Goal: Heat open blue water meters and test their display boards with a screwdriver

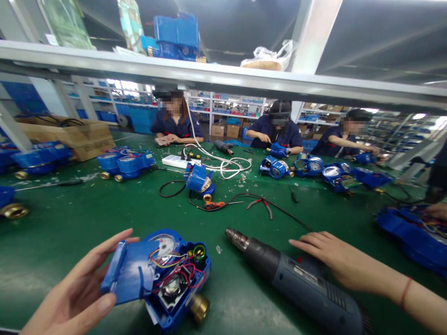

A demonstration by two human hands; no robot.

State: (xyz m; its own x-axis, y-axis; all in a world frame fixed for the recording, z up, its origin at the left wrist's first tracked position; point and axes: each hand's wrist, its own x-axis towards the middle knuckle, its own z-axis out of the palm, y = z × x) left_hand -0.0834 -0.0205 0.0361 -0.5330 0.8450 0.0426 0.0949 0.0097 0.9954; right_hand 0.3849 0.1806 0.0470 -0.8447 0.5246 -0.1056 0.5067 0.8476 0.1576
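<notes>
On the green table in front of me sits an open blue meter [174,284], its red, yellow and black wires and a brass fitting showing. My left hand [84,284] holds the meter's blue lid [131,270] at its left edge, thumb in front and fingers behind. To the right lies a dark heat gun [296,279] with its metal nozzle pointing up and left. My right hand [328,256] is over the heat gun's far side, fingers stretched out towards the left; the fingertips rest by its handle, partly hidden behind the body.
Beyond are another blue meter [199,179], an orange screwdriver [214,204], red-handled pliers [260,204], a black cable and a white power strip [179,161]. More meters stand left and right. Three people sit across the table. A shelf [209,74] crosses overhead.
</notes>
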